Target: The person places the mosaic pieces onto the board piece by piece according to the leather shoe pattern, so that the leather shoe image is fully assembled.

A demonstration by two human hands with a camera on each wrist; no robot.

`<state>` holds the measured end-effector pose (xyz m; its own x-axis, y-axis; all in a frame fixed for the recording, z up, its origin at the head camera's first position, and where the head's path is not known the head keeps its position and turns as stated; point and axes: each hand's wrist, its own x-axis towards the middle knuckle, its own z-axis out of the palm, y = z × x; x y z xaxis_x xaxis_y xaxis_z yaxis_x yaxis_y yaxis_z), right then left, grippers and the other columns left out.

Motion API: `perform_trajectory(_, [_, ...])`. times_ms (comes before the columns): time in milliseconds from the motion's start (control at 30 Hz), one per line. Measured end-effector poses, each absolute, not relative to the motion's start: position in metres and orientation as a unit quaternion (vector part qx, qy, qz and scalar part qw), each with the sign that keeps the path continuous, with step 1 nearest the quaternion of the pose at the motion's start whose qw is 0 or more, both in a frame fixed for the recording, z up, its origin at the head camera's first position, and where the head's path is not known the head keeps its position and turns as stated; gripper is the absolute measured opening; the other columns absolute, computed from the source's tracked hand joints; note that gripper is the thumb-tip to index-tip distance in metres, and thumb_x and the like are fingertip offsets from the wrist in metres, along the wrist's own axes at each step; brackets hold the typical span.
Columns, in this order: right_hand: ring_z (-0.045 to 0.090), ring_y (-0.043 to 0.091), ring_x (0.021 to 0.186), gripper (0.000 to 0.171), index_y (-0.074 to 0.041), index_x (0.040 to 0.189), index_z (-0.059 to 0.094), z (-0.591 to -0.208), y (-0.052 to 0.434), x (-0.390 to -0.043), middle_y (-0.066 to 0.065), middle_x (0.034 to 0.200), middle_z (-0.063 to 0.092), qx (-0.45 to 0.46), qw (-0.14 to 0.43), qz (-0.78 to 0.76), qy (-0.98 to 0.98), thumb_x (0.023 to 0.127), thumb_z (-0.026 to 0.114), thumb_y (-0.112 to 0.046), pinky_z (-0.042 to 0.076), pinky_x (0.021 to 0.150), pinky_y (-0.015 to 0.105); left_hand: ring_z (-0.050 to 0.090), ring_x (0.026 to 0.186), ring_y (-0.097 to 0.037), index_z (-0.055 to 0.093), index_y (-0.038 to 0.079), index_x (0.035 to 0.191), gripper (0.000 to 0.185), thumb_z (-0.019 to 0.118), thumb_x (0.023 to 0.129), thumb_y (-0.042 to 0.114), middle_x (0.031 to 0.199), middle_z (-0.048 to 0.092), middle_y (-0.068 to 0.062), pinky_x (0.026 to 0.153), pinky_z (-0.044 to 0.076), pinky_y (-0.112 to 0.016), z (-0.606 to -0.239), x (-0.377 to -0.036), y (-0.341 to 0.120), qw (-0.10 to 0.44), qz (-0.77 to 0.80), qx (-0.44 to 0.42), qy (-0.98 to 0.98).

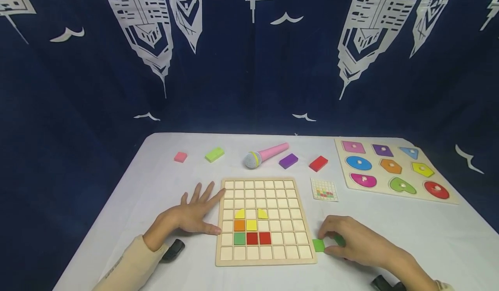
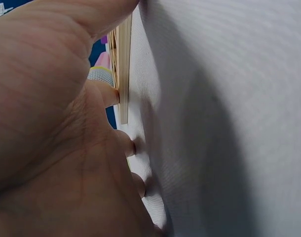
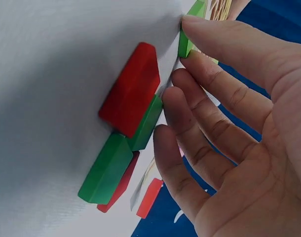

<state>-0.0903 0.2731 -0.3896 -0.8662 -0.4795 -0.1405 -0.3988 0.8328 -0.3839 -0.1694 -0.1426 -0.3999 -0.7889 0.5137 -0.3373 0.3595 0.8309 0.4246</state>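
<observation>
A wooden grid board (image 1: 305,239) lies on the table, its cells holding two yellow curved pieces, an orange square (image 1: 239,225), a yellow square (image 1: 251,225), a green square (image 1: 239,239) and two red squares. My left hand (image 1: 196,213) is spread flat, thumb and index finger at the board's left edge. Just right of the board, my right hand (image 1: 352,241) pinches a light green tile (image 1: 318,245) between thumb and index finger. Beneath that palm, in the right wrist view, lie red tiles (image 3: 133,91) and green tiles (image 3: 106,165), mostly hidden from the head view.
A small pattern card (image 1: 325,190) lies beyond the right hand. Along the back are a pink toy microphone (image 1: 269,154) and pink, lime (image 1: 215,154), purple (image 1: 288,161) and red blocks (image 1: 318,163). At back right sits a knobbed shape puzzle (image 1: 397,182).
</observation>
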Motion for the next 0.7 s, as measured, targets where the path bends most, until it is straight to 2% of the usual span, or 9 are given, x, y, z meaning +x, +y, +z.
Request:
perform_trajectory(100, [0.057,0.002,0.094,0.023,-0.037,0.099,0.072,-0.390,0.273,-0.090,-0.026,0.100,0.063,-0.226,0.117,-0.166,0.953,0.079,0.084,-0.037,0.056,0.091,0.040,-0.014,0.151,-0.050,0.012,0.020,0.163,0.110,0.073,0.081,0.060,0.168,-0.007,-0.020,0.111,-0.004,-0.078,-0.400,-0.169,-0.142,0.224,0.172,0.235,0.930])
perform_trajectory(233, [0.055,0.002,0.086,0.024,-0.033,0.098,0.073,-0.388,0.273,-0.090,-0.023,0.095,0.063,-0.211,0.123,-0.165,0.956,0.077,0.085,-0.037,0.056,0.081,0.029,-0.013,0.151,-0.050,0.013,0.019,0.162,0.110,0.074,0.081,0.060,0.168,-0.007,-0.020,0.111,-0.003,-0.078,-0.401,-0.168,-0.142,0.221,0.171,0.236,0.931])
perform_trajectory(400, [0.052,0.005,0.078,0.024,-0.029,0.095,0.073,-0.383,0.270,-0.089,-0.019,0.085,0.060,-0.183,0.122,-0.171,0.960,0.076,0.086,-0.035,0.049,0.068,0.022,-0.014,0.151,-0.050,0.012,0.018,0.162,0.110,0.074,0.081,0.060,0.167,-0.007,-0.021,0.111,-0.003,-0.079,-0.400,-0.168,-0.142,0.222,0.174,0.239,0.929])
perform_trajectory(700, [0.054,0.002,0.081,0.016,-0.027,0.095,0.072,-0.375,0.245,-0.098,-0.019,0.089,0.061,-0.257,0.070,-0.188,0.945,0.083,0.081,-0.032,0.050,0.071,0.021,-0.014,0.151,-0.050,0.013,0.018,0.162,0.110,0.074,0.081,0.060,0.167,-0.007,-0.022,0.111,-0.004,-0.078,-0.398,-0.167,-0.142,0.220,0.178,0.237,0.930])
